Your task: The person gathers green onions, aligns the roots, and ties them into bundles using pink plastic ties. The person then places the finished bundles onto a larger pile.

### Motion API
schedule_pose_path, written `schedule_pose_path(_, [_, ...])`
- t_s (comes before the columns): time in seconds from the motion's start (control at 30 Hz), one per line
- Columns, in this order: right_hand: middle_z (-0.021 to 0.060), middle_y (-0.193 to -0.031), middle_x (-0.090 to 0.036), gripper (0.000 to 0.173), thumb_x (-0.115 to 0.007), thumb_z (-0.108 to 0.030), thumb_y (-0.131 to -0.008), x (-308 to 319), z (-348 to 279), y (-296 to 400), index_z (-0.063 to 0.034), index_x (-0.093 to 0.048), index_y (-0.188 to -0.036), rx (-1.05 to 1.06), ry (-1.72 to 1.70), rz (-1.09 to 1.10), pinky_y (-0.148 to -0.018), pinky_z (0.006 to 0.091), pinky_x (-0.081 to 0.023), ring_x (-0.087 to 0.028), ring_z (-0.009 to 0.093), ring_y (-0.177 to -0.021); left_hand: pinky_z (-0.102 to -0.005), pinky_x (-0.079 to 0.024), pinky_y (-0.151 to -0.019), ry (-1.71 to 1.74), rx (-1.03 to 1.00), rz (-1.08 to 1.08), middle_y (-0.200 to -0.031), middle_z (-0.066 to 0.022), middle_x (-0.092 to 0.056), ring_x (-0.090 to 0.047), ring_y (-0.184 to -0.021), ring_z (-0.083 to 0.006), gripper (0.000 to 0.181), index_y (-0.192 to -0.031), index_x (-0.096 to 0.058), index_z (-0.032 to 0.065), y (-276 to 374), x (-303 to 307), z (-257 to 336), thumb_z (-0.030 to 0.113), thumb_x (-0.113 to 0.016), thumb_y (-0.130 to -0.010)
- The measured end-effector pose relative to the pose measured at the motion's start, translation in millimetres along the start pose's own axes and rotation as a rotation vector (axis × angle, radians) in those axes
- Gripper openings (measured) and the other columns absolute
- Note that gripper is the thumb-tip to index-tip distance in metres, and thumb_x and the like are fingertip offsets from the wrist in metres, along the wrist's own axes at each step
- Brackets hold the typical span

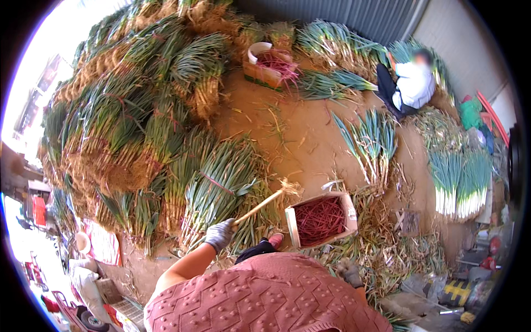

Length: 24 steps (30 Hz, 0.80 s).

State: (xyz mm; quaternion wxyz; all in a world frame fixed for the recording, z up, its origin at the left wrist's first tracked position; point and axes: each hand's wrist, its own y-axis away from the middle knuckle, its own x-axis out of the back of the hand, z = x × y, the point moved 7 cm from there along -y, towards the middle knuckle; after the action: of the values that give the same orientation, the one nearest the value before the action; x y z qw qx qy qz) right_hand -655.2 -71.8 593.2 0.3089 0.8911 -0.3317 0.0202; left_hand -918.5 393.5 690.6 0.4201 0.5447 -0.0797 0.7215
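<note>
My left hand, in a grey glove, grips one end of a pale green onion stalk. Its root tuft points away from me, up and to the right. Below and beside that hand lies a large bundle of green onions with a red tie around its leaves. My right hand, also gloved, hangs low by my right side, over loose dry leaves; its fingers are too unclear to read. A cardboard box filled with thin red ties stands on the floor just before me.
Tied onion bundles are heaped high at left. Another box of pink ties stands farther back. A seated person handles onions at right. Trimmed leaves litter the floor, near cleaned white-stemmed onions and a few loose onions.
</note>
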Motion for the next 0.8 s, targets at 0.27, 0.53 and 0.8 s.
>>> schedule_pose_path(0.27, [0.0028,-0.089,-0.056,0.030,-0.057,-0.012,-0.080,21.5,56.7,-1.7,-0.0033,-0.053,-0.109,-0.410,-0.038,-0.001,-0.058,0.0234,-0.046,-0.052,0.011,-0.066,-0.0428,-0.046,-0.060,-0.177,-0.076,-0.086,-0.086,-0.0128,-0.060,-0.059,-0.076,-0.0301,0.031,-0.111,-0.049,0.0145,-10.6,7.3,19.7,0.028,-0.045,-0.083])
schedule_pose_path(0.53, [0.0028,-0.090,-0.056,0.031,-0.057,-0.012,-0.080,63.4,29.7,-23.0,-0.0036,-0.053,-0.109,-0.389,-0.052,0.050,-0.057,0.0237,-0.046,-0.052,0.011,-0.065,-0.0405,-0.046,-0.067,-0.122,0.140,-0.002,-0.093,-0.0124,-0.058,-0.058,-0.083,-0.0291,0.034,-0.113,-0.046,0.0132,37.2,4.5,-4.2,0.021,-0.048,-0.080])
schedule_pose_path(0.8, [0.0030,-0.092,-0.056,0.032,-0.057,-0.012,-0.080,83.9,-8.8,-26.0,-0.0041,-0.053,-0.110,-0.181,-0.107,0.090,-0.056,0.0241,-0.046,-0.053,0.011,-0.066,-0.0439,-0.030,-0.094,-0.445,0.362,0.766,-0.123,-0.0153,-0.042,-0.039,-0.112,-0.0323,0.059,-0.127,-0.036,0.0130,85.0,165.7,-87.6,0.012,-0.051,-0.070])
